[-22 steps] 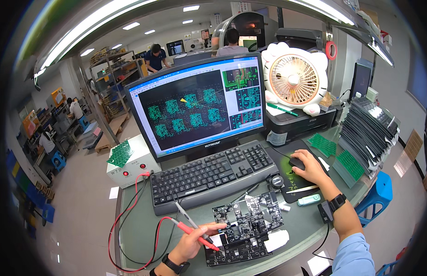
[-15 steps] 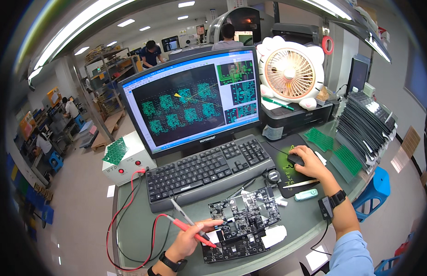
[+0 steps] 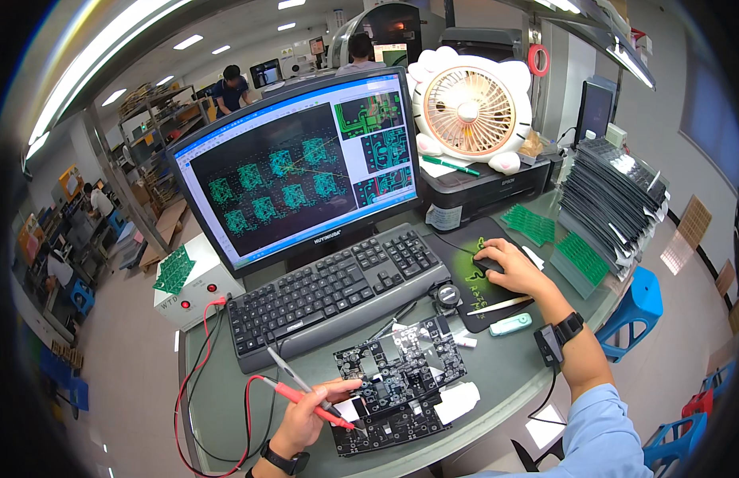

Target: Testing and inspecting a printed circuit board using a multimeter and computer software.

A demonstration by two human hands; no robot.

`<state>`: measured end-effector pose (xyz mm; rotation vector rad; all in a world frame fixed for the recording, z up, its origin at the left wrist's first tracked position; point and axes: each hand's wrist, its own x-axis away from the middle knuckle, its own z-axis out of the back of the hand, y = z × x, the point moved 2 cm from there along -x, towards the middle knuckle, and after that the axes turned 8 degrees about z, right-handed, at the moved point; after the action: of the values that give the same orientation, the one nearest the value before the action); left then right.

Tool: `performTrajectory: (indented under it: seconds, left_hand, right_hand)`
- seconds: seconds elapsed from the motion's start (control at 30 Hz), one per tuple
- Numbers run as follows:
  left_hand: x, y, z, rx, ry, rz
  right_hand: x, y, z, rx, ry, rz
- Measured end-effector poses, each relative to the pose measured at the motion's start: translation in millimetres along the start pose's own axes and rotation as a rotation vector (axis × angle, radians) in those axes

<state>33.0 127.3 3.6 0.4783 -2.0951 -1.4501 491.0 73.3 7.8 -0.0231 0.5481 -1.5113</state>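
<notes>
My left hand (image 3: pixel 307 416) is closed around a red test probe (image 3: pixel 288 392) and a grey pen-like tool (image 3: pixel 285 365) with a dark lower end. The probe's tip meets, or is very close to, the lower part of a black circuit board panel (image 3: pixel 393 430). Overlapping it, another populated black section (image 3: pixel 401 358) lies just behind, by my fingertips; whether the two are joined I cannot tell. My right hand (image 3: pixel 513 271) rests curled over a dark computer mouse (image 3: pixel 482 264) on a black-and-green mouse pad (image 3: pixel 475 299).
A keyboard (image 3: pixel 330 295) and monitor (image 3: pixel 290 171) with board layouts stand behind the panel. Red and black leads reach a white box (image 3: pixel 196 275) at left. Right are green boards (image 3: pixel 580 263), a stack of dark sheets (image 3: pixel 612 195), a printer (image 3: pixel 489 191) and a fan (image 3: pixel 469 111).
The whole scene has shifted left in the picture as the view turned. On the monitor, the yellow lines now meet on a different spot. Both hands keep their grips.
</notes>
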Motion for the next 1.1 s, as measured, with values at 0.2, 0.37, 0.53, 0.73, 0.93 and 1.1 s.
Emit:
performTrajectory:
  seconds: [0.2,0.37,0.53,0.73,0.93,1.1]
  left_hand:
    - [-0.3,-1.5,1.2,0.012,-0.01,-0.004]
    - [-0.3,0.3,-0.5,0.013,-0.005,-0.003]
    - [-0.2,-0.2,0.5,0.013,0.002,-0.003]
    - [0.6,-0.7,0.3,0.025,0.008,0.007]
    - [0.2,-1.1,1.1,0.008,0.0,-0.005]
    - [0.2,0.3,0.0,0.003,-0.002,-0.009]
  right_hand:
    - [-0.2,-0.3,0.3,-0.022,-0.003,-0.001]
    - [-0.7,2.3,-0.1,-0.017,-0.009,-0.001]
    - [-0.5,-0.5,0.8,-0.009,-0.023,-0.007]
    - [-0.4,1.0,0.2,-0.005,-0.021,0.0]
    - [-0.5,-0.4,-0.4,-0.006,-0.02,0.02]
    - [-0.7,-0.8,-0.5,0.002,-0.01,0.022]
